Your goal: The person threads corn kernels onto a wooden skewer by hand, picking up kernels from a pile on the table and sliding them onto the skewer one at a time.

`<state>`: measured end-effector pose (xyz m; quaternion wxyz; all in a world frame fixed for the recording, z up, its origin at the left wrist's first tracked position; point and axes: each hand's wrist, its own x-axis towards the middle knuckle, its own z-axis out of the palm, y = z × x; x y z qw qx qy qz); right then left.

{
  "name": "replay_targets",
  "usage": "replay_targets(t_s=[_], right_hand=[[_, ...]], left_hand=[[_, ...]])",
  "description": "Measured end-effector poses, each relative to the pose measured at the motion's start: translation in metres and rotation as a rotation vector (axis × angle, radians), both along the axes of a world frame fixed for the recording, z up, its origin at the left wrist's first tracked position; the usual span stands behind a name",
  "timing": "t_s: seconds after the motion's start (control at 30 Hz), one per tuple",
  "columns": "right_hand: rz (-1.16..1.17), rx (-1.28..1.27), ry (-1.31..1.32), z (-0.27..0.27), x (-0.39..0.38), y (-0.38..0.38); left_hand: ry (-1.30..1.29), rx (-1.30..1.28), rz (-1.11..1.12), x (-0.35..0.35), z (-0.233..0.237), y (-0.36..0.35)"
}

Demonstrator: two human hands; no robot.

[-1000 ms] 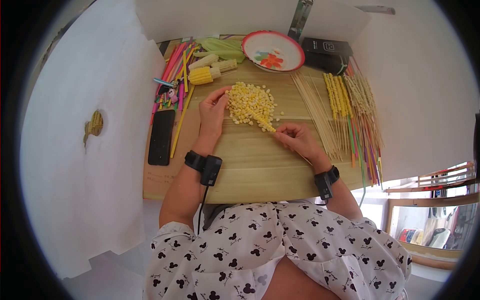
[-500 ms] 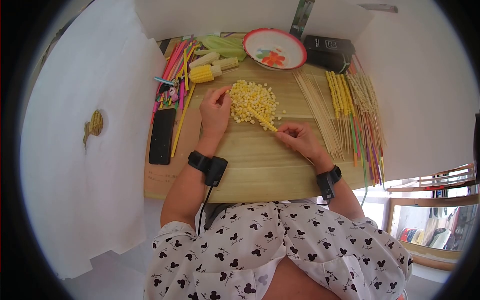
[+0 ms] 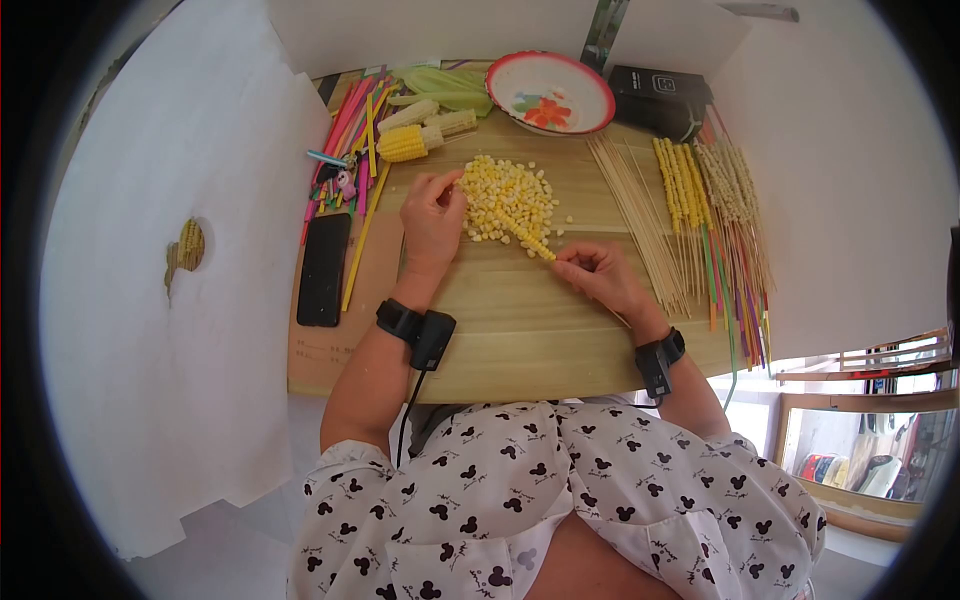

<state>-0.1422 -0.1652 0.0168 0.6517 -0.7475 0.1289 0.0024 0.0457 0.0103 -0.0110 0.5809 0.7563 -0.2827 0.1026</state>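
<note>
My right hand (image 3: 603, 275) pinches a thin skewer just below a row of threaded yellow corn kernels (image 3: 528, 238). The threaded end points up and left, over a loose pile of corn kernels (image 3: 490, 185), and the skewer's bare tail comes out below my palm. At the pile's left edge, my left hand (image 3: 433, 220) has thumb and index finger pressed together on what looks like a corn kernel, largely hidden by the fingertips. Both wrists carry black strapped devices.
Behind the pile stand a red-rimmed enamel bowl (image 3: 550, 90) and a black box (image 3: 658, 100). Partly stripped corn cobs (image 3: 405, 144), colored strips (image 3: 350, 130) and a phone (image 3: 325, 270) lie left. Bare skewers (image 3: 640, 220) and finished kernel skewers (image 3: 685, 190) lie right.
Almost nothing differs. The view has shifted very slightly, and both hands keep their places with the threaded skewer over the pile.
</note>
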Motion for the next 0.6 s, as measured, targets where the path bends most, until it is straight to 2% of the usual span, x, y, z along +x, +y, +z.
replay_targets(t_s=[0.43,0.53,0.6], right_hand=[[0.014,0.033,0.003,0.0019,-0.0001,-0.0005],[0.004,0.035,-0.015,0.0024,0.0006,-0.0013],[0.003,0.03,-0.022,0.0043,0.0004,-0.0014]], left_hand=[[0.082,-0.027,-0.068,0.0021,-0.0012,0.0007],[0.069,-0.103,-0.073,0.0049,-0.0037,-0.002],[0.35,-0.36,-0.145,0.005,-0.0045,-0.0044]])
